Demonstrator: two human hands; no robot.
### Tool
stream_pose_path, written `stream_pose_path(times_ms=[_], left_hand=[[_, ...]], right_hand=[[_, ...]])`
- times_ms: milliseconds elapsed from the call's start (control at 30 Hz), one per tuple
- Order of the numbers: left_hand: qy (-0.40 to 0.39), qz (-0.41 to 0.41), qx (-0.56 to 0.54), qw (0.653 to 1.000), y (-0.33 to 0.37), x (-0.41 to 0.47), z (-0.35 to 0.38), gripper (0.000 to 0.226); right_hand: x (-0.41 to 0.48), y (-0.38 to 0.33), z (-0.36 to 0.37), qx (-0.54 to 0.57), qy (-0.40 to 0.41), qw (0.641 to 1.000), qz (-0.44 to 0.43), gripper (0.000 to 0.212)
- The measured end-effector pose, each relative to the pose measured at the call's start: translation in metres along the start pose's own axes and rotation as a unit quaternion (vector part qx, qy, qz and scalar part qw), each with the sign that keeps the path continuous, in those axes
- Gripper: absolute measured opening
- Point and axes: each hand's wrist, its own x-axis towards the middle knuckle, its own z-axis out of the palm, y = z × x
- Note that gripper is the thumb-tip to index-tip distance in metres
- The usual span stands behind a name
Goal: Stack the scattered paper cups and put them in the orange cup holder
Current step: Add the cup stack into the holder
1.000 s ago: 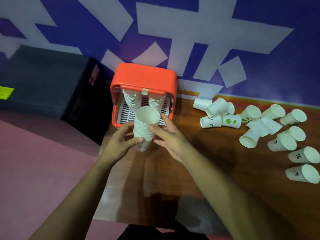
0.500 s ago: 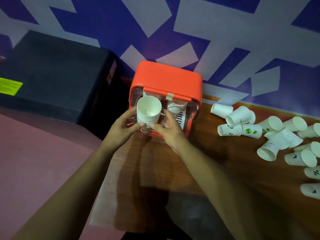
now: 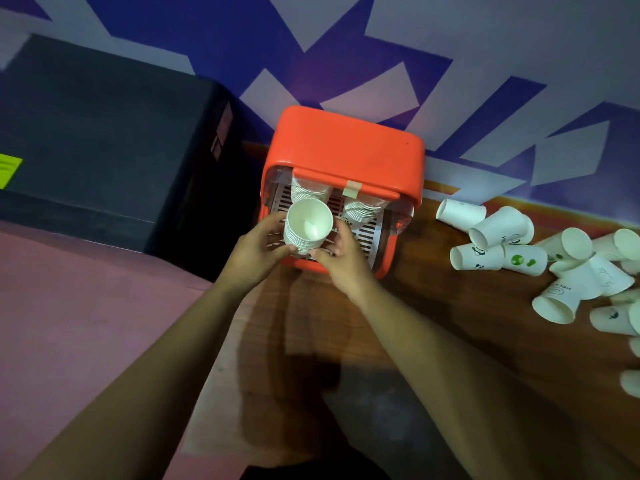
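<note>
As you fill the orange plastic holder (image 3: 346, 150),
left hand (image 3: 256, 251) and right hand (image 3: 346, 261) pinch the white paper-cup stack (image 3: 308, 223) between them; seat it upright.

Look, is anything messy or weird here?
Many loose white paper cups lie tipped over and scattered on the brown wooden table, right of the orange plastic cup holder. A beige tape strip is stuck on the holder's front edge. The left hand and right hand grip a stack of white paper cups.
</note>
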Motion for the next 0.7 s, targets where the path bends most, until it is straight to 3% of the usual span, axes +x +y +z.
stream_pose_path(times_ms=[267,700], left_hand=[[0.015,-0.026,-0.015,0.999,-0.006,0.017,0.004,0.058],[0.011,-0.018,0.001,1.0,-0.009,0.012,0.006,0.062]], right_hand=[[0.022,0.006,0.004,-0.035,0.019,0.999,0.01,0.065],[0.016,0.003,0.006,-0.078,0.043,0.996,0.021,0.047]])
